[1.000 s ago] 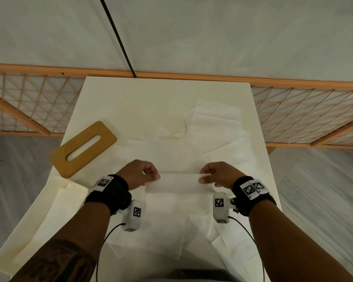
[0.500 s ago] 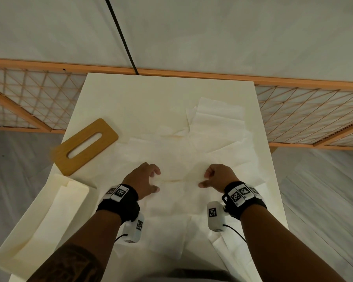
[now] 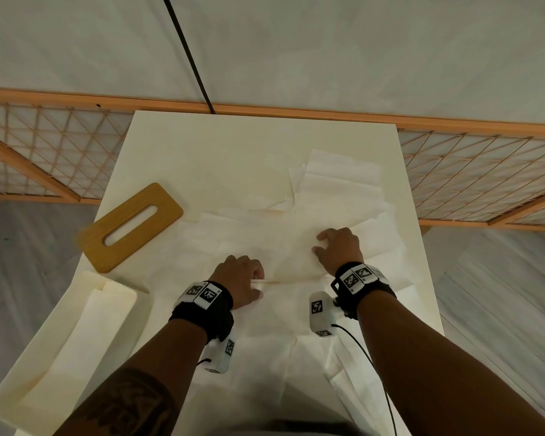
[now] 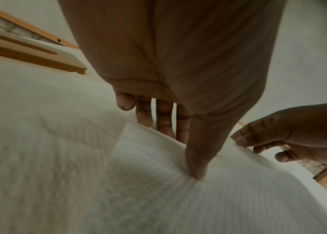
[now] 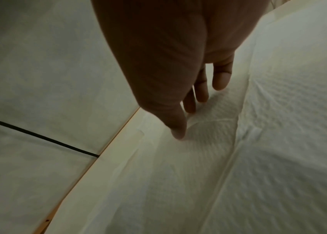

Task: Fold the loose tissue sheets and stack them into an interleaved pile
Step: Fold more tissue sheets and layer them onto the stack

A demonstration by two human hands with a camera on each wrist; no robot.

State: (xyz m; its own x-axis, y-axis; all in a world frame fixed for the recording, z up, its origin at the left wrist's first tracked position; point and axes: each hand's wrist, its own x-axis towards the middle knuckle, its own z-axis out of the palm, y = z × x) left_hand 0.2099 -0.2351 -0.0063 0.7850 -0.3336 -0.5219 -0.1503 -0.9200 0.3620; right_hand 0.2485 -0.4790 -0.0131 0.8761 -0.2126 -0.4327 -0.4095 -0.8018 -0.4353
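tissue sheets [image 3: 265, 243]: spread loose across table [image 3: 202, 152]. left hand [image 3: 241, 280]: thumb and straight fingers pressing a sheet's fold, holding nothing. right hand [image 3: 339, 251]: loose-fingered, fingertips on tissue farther out.

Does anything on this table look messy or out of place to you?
Nothing is damaged or spilled. The tissue sheets lie loose and overlapping at odd angles rather than squared up. The wooden slotted lid sits askew, off its cream box, poking past the table's left edge. Both hands rest on the tissue.
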